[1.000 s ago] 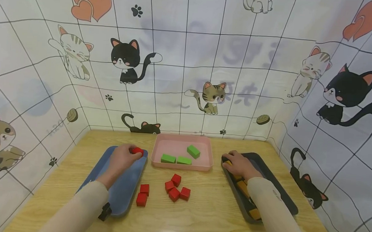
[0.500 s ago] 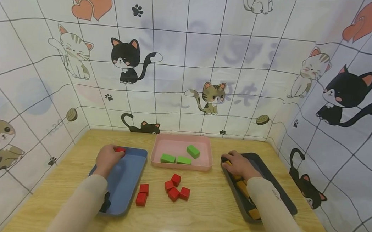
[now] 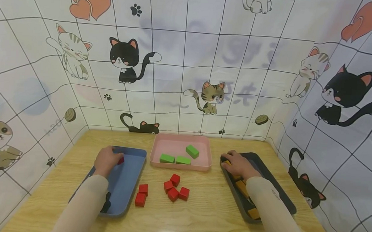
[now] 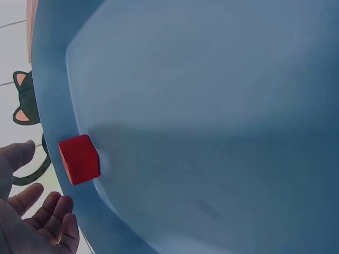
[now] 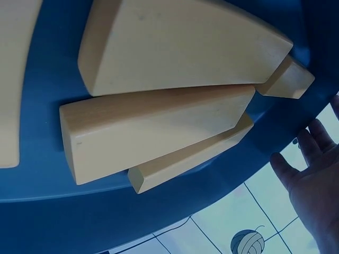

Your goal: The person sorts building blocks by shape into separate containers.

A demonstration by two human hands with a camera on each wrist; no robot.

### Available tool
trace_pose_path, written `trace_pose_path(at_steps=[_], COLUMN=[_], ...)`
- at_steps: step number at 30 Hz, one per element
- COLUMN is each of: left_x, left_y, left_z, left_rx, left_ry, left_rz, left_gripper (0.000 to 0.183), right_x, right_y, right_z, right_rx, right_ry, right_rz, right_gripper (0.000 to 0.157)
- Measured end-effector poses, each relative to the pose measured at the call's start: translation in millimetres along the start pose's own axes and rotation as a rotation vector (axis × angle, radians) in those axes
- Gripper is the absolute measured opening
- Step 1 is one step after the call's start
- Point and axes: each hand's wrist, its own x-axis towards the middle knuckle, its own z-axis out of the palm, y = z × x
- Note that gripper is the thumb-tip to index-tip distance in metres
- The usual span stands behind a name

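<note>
My left hand (image 3: 106, 160) hovers over the far end of the blue tray (image 3: 128, 176). Its fingers are relaxed and spread. A red cube (image 4: 79, 160) lies inside that tray against the end wall, a small gap away from the fingertips in the left wrist view. At the far left corner of the dark tray (image 3: 290, 205), my right hand (image 3: 241, 164) lies loosely, thumb and fingers apart, with nothing pinched between them. Beneath it and its sleeve are several wooden blocks, among them a long block (image 5: 153, 132) and a big wedge-like block (image 5: 180, 47).
A pink tray (image 3: 180, 168) with 3 green blocks (image 3: 192, 151) stands at the back centre. Several red cubes (image 3: 173, 194) are clustered on the wooden table (image 3: 199, 216), and two more red cubes (image 3: 140, 199) sit beside the blue tray. A cat-print curtain (image 3: 183, 59) encloses the table.
My left hand has moved left over the blue tray and let go of the red cube, which now lies inside. The right hand has stayed where it was.
</note>
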Motion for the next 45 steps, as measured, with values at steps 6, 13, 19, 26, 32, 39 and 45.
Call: trace_pose_path(at_steps=[6, 13, 19, 26, 32, 39, 45], left_x=[-0.5, -2.4, -2.7, -13.5, -28.9, -48.9, -69.2], left_y=[9.7, 24.8, 42.0, 71.2, 98.7, 117.4, 127.5], left_z=[0.6, 3.6, 9.1, 14.2, 20.9, 35.4, 45.4], left_rx=[0.011, -0.023, -0.09, -0.148, -0.201, -0.269, -0.311], left_ry=[0.003, 0.012, -0.018, -0.034, -0.061, -0.132, -0.18], left_rz=[0.059, 0.139, 0.195, 0.264, 0.309, 0.359, 0.378], left_gripper=[0.059, 0.056, 0.055, 0.053, 0.051, 0.05, 0.047], right_x=[0, -1, 0, -1, -2, -2, -4], right_y=[0, -1, 0, -1, -1, -2, -1], right_z=[-0.8, -0.7, -1.1, -0.8, -0.9, 0.2, -0.1], right_rx=[0.004, -0.002, -0.002, -0.012, -0.016, -0.014, -0.004], right_ry=[0.0, -0.002, 0.006, 0.004, 0.024, 0.028, 0.022], right_rz=[-0.003, 0.0, -0.01, -0.015, -0.039, -0.045, -0.042], right_gripper=[0.049, 0.049, 0.049, 0.05, 0.05, 0.049, 0.049])
